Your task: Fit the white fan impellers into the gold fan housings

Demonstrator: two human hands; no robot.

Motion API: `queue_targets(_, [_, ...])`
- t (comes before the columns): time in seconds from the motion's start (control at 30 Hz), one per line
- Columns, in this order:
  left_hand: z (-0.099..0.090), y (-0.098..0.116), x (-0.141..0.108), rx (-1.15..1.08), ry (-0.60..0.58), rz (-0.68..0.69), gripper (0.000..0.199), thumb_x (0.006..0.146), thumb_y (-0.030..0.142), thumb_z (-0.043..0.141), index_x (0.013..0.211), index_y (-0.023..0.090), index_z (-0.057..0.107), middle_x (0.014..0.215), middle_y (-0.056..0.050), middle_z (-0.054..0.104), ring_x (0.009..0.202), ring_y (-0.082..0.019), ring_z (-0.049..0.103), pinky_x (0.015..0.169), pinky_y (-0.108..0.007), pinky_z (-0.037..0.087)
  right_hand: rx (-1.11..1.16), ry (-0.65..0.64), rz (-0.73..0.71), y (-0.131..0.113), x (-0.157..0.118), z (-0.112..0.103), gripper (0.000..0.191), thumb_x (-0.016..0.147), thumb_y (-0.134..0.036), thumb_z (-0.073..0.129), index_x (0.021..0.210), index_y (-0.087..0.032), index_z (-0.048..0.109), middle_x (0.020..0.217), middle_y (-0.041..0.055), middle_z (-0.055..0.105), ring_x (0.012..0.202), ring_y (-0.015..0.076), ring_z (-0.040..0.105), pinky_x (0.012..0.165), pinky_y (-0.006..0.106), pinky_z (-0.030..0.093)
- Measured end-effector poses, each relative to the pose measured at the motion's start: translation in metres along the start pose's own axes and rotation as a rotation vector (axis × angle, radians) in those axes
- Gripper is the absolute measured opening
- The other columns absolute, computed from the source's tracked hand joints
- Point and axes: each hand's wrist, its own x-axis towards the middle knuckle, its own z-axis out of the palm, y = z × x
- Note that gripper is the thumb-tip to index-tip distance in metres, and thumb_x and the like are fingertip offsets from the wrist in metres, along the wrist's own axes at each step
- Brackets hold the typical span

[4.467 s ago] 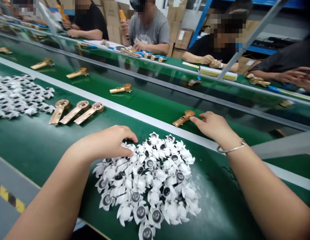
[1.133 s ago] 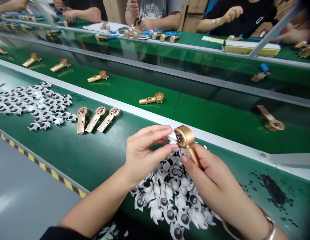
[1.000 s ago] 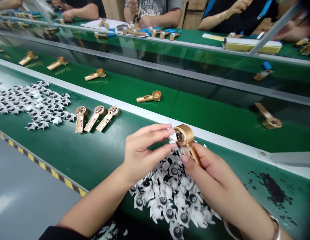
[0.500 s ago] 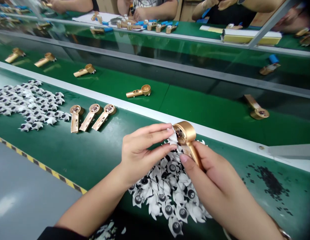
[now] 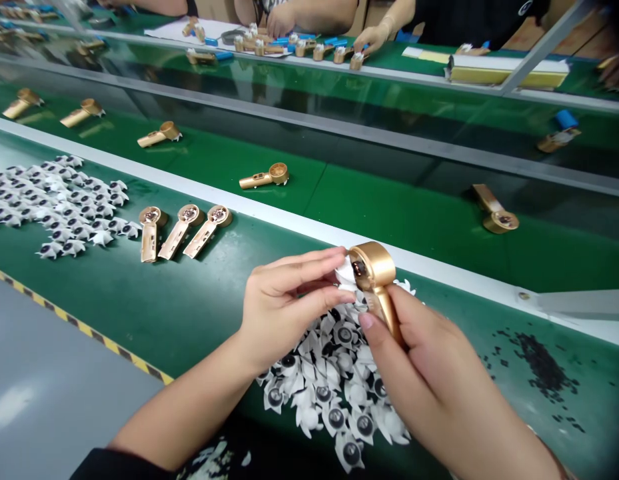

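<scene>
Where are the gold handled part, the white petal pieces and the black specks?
Gold handled part (image 5: 382,261): head view, on its round head.
White petal pieces (image 5: 339,393): head view, on one mid-pile.
Black specks (image 5: 542,363): head view, on their thickest patch.

Blk L sleeve (image 5: 120,465); metal R-wrist bangle (image 5: 558,469), barely in view

This is a factory assembly line. A green conveyor belt (image 5: 414,230) with a pale edge rail (image 5: 269,217) carries rows of gold housings (image 5: 263,176), and co-workers (image 5: 314,17) sit at a second belt (image 5: 389,60) beyond.
</scene>
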Motion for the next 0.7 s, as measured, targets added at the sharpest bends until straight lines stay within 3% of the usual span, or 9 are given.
queue_targets(0.3, [0.000,0.001,-0.001,0.063,0.038,-0.022,0.044,0.067,0.007,0.085,0.101,0.033,0.078,0.110,0.002,0.077,0.101,-0.020,0.074,0.084,-0.028,0.066,-0.178,0.043,-0.077,0.005,0.001,0.006,0.010,0.097,-0.026,0.044,0.088,-0.023,0.045,0.068,0.0006,0.052,0.050,0.0135,0.047,0.044,0.027,0.036])
queue_targets(0.5, [0.006,0.000,-0.003,-0.180,0.060,-0.258,0.036,0.068,0.012,0.085,0.099,0.029,0.079,0.105,-0.001,0.078,0.080,-0.015,0.076,0.075,-0.024,0.066,-0.289,0.101,-0.144,0.005,-0.003,0.020,0.010,0.096,-0.025,0.045,0.101,-0.018,0.050,0.071,0.0030,0.057,0.053,0.0163,0.054,0.047,0.028,0.039])
queue_targets(0.6, [-0.005,0.004,0.006,-0.190,0.008,-0.292,0.062,0.065,0.015,0.087,0.123,0.031,0.068,0.116,-0.003,0.075,0.075,-0.016,0.076,0.070,-0.025,0.066,-0.249,0.039,-0.127,0.013,0.008,0.004,0.019,0.098,-0.032,0.046,0.110,-0.019,0.053,0.071,0.0014,0.059,0.052,0.0146,0.053,0.046,0.025,0.038])
queue_targets(0.67, [-0.022,0.007,0.014,-0.057,0.011,-0.239,0.082,0.066,0.020,0.087,0.139,0.035,0.053,0.130,-0.005,0.067,0.083,-0.017,0.075,0.073,-0.027,0.065,-0.339,0.057,-0.023,0.030,0.027,-0.012,0.025,0.098,-0.041,0.046,0.106,-0.019,0.056,0.069,0.0019,0.059,0.051,0.0150,0.051,0.045,0.026,0.035])
queue_targets(0.7, [-0.033,0.009,0.018,0.063,0.022,-0.203,0.080,0.070,0.023,0.085,0.141,0.034,0.050,0.132,-0.006,0.065,0.086,-0.017,0.074,0.077,-0.028,0.064,-0.428,0.083,0.055,0.043,0.041,-0.019,0.029,0.098,-0.045,0.047,0.102,-0.018,0.057,0.069,0.0034,0.060,0.051,0.0161,0.051,0.045,0.027,0.033])
